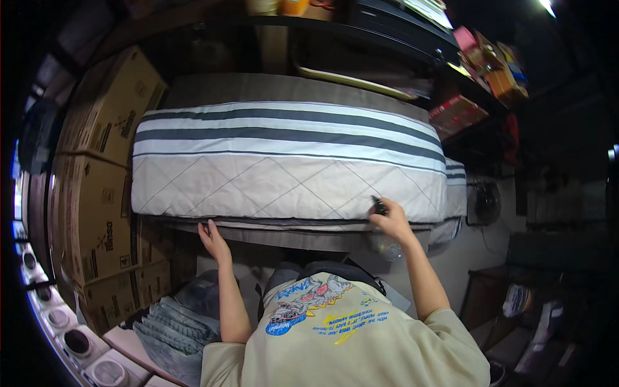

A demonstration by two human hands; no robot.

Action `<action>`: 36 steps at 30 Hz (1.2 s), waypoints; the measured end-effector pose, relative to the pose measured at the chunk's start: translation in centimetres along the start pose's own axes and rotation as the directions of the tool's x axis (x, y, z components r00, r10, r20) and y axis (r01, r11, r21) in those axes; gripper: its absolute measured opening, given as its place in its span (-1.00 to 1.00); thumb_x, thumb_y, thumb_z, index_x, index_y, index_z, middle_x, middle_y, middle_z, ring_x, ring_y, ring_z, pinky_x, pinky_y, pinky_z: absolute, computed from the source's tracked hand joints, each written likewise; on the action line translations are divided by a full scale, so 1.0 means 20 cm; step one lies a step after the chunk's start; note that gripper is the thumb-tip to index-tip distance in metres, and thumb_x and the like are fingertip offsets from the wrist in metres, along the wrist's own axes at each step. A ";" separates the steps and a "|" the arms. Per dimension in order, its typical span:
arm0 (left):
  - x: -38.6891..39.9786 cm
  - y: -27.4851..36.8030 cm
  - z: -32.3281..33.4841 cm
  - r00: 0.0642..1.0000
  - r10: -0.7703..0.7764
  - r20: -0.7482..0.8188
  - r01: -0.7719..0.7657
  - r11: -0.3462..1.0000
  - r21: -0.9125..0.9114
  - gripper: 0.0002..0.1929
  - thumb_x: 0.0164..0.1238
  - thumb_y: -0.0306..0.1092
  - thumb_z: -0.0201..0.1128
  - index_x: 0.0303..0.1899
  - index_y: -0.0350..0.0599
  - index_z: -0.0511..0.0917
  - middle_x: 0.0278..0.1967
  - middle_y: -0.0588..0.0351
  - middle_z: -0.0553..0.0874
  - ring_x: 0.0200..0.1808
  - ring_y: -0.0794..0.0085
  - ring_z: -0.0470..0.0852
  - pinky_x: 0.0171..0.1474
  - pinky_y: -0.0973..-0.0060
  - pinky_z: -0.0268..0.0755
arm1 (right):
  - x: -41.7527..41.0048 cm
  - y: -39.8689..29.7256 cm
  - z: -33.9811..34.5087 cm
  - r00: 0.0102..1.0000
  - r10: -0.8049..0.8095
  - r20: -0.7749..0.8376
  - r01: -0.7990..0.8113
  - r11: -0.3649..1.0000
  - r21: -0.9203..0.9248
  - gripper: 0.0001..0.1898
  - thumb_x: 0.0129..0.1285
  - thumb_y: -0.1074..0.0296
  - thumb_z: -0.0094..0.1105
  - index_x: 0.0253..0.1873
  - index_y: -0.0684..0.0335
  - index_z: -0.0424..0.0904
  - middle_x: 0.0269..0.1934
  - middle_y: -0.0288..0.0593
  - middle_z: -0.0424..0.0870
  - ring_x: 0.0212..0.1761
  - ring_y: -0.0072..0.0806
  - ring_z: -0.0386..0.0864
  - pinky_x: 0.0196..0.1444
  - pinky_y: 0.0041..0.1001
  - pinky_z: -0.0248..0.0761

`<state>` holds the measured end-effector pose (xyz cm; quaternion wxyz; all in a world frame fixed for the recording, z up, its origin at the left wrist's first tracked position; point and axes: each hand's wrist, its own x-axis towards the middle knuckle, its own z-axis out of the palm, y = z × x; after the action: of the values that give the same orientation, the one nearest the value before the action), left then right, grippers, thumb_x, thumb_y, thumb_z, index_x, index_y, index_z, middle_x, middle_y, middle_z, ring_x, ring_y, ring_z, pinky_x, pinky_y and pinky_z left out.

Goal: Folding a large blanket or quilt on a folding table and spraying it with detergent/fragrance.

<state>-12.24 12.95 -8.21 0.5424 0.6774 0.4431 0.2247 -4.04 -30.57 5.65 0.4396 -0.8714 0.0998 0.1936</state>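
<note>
A long folded bedspread (295,179), with dark and white stripes at its far side and a diamond pattern nearer me, lies across a grey-covered table (309,239). In my right hand (394,220) is a spray bottle (389,249). Its black spray head shows over the near right part of the cloth, and the clear body is blurred below. My left hand (215,242) is at the near left edge of the bedspread, fingers extended and holding nothing. Whether its fingertips press on the cloth I cannot tell.
Stacked cardboard cartons (104,213) rise at the left end of the table. Folded fabric in clear plastic (174,334) sits low at left. A shelf (338,34) with boxes runs along the back. More striped cloth (456,186) hangs by the right end, near a fan (483,203).
</note>
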 end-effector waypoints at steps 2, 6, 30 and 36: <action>0.00 0.03 0.09 0.999 -0.019 0.032 0.021 0.999 -0.036 -0.26 0.33 0.00 0.20 0.31 -0.41 0.15 0.29 -0.20 0.28 0.28 0.17 0.32 0.30 0.36 0.16 | -0.06 0.17 -0.16 0.996 0.054 -0.071 -0.044 0.990 0.135 -0.66 -0.10 0.39 0.21 -0.15 0.38 0.54 -0.41 -0.17 0.61 -0.39 -0.50 0.55 -0.31 -0.48 0.41; -0.05 0.18 0.27 0.969 -0.211 -0.132 0.167 0.944 -0.284 0.03 0.12 0.02 0.38 0.37 -0.43 -0.11 0.34 -0.24 0.16 0.28 0.13 0.32 0.30 0.30 0.21 | -0.12 0.37 -0.31 0.979 0.044 -0.199 0.007 0.969 0.248 -0.71 -0.09 0.42 0.22 -0.19 0.35 0.55 -0.44 -0.26 0.57 -0.46 -0.60 0.50 -0.37 -0.53 0.38; -0.03 0.16 0.18 0.889 -0.450 0.084 0.457 0.881 -0.124 0.07 0.02 -0.04 0.48 0.41 0.00 -0.16 0.26 0.12 0.33 0.20 0.25 0.37 -0.05 0.14 0.34 | 1.50 -0.28 -0.52 0.133 -0.309 -0.942 0.578 0.796 -0.180 -0.43 0.18 0.13 0.32 0.15 0.38 0.35 -0.04 0.07 0.56 -0.05 -0.18 0.55 0.05 -0.32 0.39; -0.07 0.22 0.21 0.925 -0.379 0.016 0.377 0.913 -0.153 -0.02 0.03 -0.21 0.49 0.37 -0.14 -0.07 0.14 -0.07 0.43 0.10 0.21 0.48 -0.06 0.21 0.48 | 1.75 -0.25 -0.40 0.327 -0.276 -0.904 0.429 0.896 -0.118 -0.31 0.17 -0.10 0.27 0.18 0.36 0.32 -0.07 0.14 0.58 -0.06 -0.05 0.57 0.00 -0.25 0.41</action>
<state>-8.10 9.56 -5.09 0.6230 0.5335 0.5510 0.1538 31.42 -34.18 -1.35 0.4070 -0.8017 0.1421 -0.4139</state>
